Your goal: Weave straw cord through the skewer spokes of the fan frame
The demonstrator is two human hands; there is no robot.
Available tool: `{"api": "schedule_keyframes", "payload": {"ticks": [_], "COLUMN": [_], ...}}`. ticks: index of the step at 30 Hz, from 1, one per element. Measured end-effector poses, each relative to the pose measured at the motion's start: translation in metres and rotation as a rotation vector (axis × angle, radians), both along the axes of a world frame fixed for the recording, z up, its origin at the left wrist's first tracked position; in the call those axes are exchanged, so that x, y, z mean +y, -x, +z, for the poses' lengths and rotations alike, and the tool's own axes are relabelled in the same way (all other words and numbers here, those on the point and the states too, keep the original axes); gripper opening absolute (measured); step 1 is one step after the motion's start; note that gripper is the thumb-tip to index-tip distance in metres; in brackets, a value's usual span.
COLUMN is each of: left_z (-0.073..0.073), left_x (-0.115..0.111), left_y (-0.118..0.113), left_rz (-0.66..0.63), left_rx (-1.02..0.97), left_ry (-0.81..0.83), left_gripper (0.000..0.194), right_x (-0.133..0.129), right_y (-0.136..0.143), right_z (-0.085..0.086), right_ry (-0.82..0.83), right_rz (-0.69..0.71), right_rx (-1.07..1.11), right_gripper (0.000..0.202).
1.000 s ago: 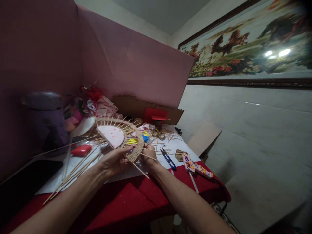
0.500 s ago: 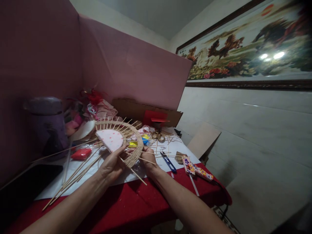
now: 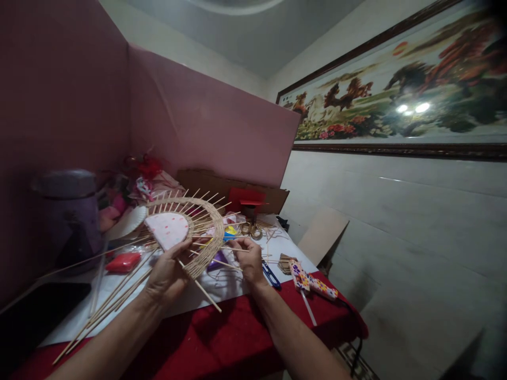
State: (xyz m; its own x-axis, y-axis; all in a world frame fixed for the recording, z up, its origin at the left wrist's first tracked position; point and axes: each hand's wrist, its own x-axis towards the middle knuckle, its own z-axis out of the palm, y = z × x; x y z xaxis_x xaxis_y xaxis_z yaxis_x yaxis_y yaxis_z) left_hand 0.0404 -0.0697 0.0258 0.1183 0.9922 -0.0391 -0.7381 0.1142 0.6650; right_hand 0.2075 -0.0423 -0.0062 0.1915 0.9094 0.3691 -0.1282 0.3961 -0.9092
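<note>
My left hand (image 3: 171, 272) grips the lower edge of a half-round woven piece (image 3: 216, 232), its thumb on top near a padded half-circle of white fabric with pink dots (image 3: 168, 228). Thin wooden sticks fan out from the padding, and a band of tan twine is woven through them. Just right of the band is my right hand (image 3: 250, 261), fingers pinched together among the stick ends. What they pinch is too small to make out. Behind the work, blue and yellow packets (image 3: 229, 233) show in part, with a purple one (image 3: 217, 261) below.
Loose sticks (image 3: 106, 306) and a red packet (image 3: 123, 262) lie left, near a dark flat panel (image 3: 43, 311) and a purple tumbler (image 3: 73, 227). Blue thread snips (image 3: 271, 274), a flower-patterned glue gun (image 3: 312, 282) and scissors (image 3: 251, 229) lie right. Cardboard stands behind.
My right hand has drawn away from the woven band to the right, its fingers now pinched in view. The view has shifted slightly, and the purple packet now shows beneath the piece.
</note>
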Motion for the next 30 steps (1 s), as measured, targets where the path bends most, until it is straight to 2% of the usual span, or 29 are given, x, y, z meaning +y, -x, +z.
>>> {"api": "schedule_keyframes", "payload": {"ticks": [6, 9, 19, 25, 30], "left_z": [0.000, 0.003, 0.006, 0.000, 0.000], "left_x": [-0.001, -0.006, -0.011, -0.010, -0.026], "left_y": [-0.001, -0.003, -0.008, -0.010, -0.015], "left_rz": [0.020, 0.022, 0.005, 0.027, 0.080], "left_rx": [-0.021, -0.031, -0.016, -0.029, -0.016], "left_ry": [0.003, 0.006, -0.029, -0.004, 0.072], "left_gripper": [0.019, 0.020, 0.021, 0.019, 0.020], "right_x": [-0.003, -0.001, -0.008, -0.007, -0.005], "right_y": [-0.010, -0.015, -0.035, -0.036, -0.038], "right_z": [0.005, 0.007, 0.021, 0.020, 0.020], "right_ry": [-0.222, -0.276, -0.475, -0.478, -0.507], "right_rz": [-0.293, -0.357, -0.503, -0.482, -0.433], "right_rx": [-0.436, -0.549, -0.589, -0.585, -0.562], "right_gripper": [0.020, 0.019, 0.016, 0.014, 0.011]}}
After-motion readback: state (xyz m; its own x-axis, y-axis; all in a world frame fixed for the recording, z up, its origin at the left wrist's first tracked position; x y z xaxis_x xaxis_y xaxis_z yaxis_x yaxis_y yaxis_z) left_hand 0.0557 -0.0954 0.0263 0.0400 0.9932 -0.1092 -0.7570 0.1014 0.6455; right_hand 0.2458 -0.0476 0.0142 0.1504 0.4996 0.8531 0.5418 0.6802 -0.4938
